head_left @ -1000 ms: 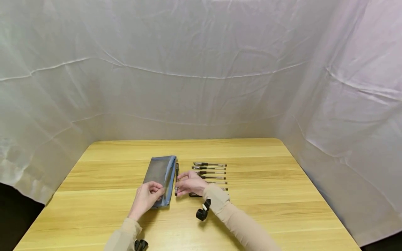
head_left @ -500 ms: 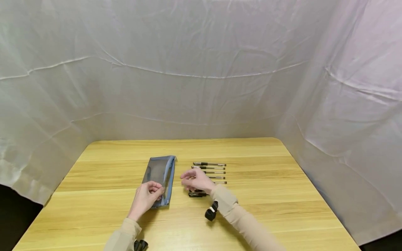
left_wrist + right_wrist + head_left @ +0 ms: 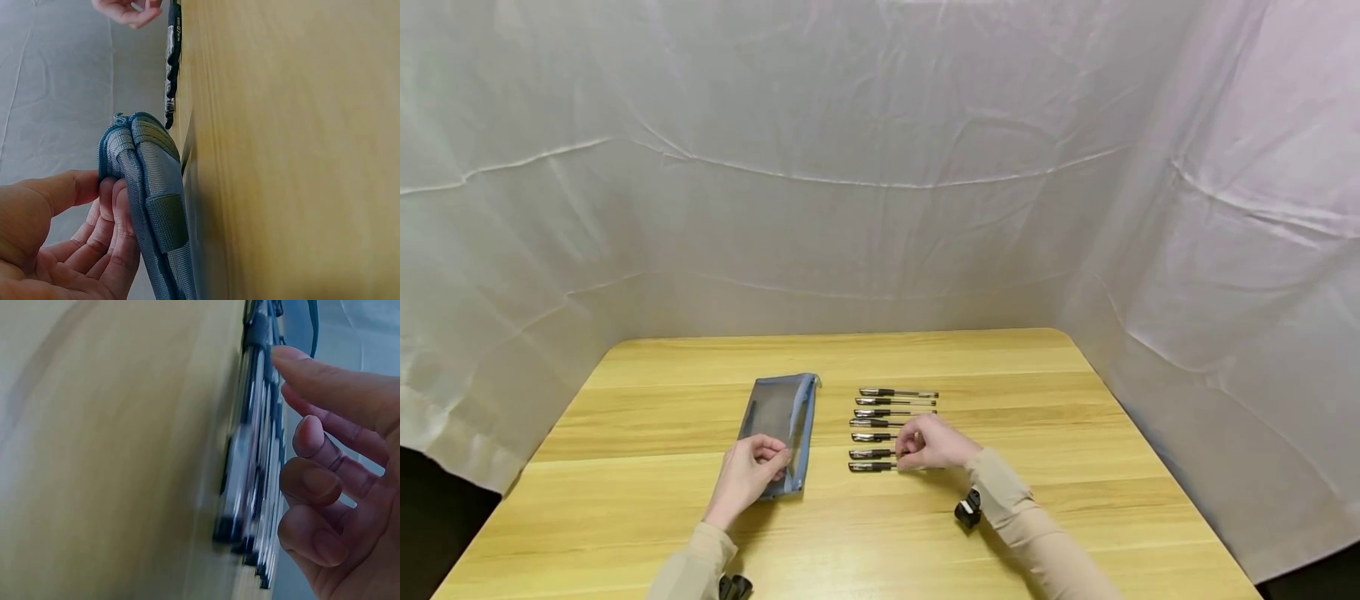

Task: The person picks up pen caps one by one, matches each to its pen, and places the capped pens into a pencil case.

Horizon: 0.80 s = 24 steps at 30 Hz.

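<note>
My left hand (image 3: 749,472) pinches the open edge of a blue-trimmed mesh pencil case (image 3: 773,405), which lies on the table. The left wrist view shows my thumb and fingers at the zip rim of the pencil case (image 3: 164,187). Through the mesh, a dark slim shape is visible. To the right, several black gel pens (image 3: 895,402) lie parallel in a row. My right hand (image 3: 934,443) hovers over the near end of that row, fingers loosely bent. In the right wrist view, the thumb reaches close beside the nearest gel pen (image 3: 234,487), with nothing held.
The wooden table (image 3: 1000,375) extends around the pens and pencil case. Pale fabric curtains (image 3: 880,233) rise behind it and along both sides. Small black wrist cameras hang below both sleeves.
One second ago my right hand held a gel pen beside the pencil case. It has since moved right to the row without that pen. My left hand stays on the pencil case.
</note>
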{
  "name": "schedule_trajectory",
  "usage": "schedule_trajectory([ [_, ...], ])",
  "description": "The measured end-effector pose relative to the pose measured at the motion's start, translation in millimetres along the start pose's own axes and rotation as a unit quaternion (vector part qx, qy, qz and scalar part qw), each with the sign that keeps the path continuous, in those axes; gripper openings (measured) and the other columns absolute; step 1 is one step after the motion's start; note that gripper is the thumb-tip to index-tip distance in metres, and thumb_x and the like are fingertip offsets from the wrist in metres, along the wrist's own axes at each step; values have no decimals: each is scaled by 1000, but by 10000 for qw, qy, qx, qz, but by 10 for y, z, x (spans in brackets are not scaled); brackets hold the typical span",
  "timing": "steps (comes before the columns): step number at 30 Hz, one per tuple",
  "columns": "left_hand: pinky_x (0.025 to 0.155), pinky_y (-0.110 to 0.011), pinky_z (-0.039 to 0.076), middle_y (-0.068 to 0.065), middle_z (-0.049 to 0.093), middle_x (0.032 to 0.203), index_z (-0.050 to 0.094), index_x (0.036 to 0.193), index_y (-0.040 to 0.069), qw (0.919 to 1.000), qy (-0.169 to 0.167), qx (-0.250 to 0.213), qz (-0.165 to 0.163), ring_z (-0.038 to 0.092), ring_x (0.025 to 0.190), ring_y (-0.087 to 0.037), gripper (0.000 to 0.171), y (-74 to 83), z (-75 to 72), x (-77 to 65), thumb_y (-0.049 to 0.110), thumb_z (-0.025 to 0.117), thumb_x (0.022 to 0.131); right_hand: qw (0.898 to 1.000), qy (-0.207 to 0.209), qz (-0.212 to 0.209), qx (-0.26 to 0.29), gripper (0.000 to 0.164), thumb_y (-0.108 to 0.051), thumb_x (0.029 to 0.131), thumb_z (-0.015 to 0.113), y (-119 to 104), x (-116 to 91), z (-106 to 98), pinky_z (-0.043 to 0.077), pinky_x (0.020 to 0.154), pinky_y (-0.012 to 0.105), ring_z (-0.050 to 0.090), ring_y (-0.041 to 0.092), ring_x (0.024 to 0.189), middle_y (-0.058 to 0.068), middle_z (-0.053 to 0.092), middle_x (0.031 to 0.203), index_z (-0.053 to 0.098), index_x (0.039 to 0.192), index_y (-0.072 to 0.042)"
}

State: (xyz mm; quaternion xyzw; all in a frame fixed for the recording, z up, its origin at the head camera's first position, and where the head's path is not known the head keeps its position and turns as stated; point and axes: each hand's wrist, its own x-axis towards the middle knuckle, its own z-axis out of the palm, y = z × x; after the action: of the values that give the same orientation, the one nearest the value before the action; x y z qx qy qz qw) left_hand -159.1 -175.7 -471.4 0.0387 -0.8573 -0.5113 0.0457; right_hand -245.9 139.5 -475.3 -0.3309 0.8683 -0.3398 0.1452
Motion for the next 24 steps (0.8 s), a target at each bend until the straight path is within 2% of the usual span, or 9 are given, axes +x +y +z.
schedule_trajectory([
  [7,58,-22,57,-9,73,76,70,94,-2,10000,-6,27,-17,67,62,-14,8,-5,-10,8,6,71,90,9996,-18,80,-273,13,-11,79,84,28,-31,-12,42,57,15,46,1,60,-7,55,68,73,83,-9],
  [14,57,-21,56,-9,73,76,70,93,-2,10000,26,31,13,67,61,-14,8,-5,-4,14,5,71,89,9984,-119,273,-480,12,-13,80,84,49,-40,10,40,55,14,45,0,59,-10,54,67,72,81,-15],
  [24,57,-21,56,-9,73,76,70,93,-2,10000,41,89,16,67,61,-13,8,-3,5,22,4,71,89,9977,-37,114,-670,10,-13,79,84,59,-54,9,41,59,15,46,0,61,-8,57,68,74,81,-14],
])
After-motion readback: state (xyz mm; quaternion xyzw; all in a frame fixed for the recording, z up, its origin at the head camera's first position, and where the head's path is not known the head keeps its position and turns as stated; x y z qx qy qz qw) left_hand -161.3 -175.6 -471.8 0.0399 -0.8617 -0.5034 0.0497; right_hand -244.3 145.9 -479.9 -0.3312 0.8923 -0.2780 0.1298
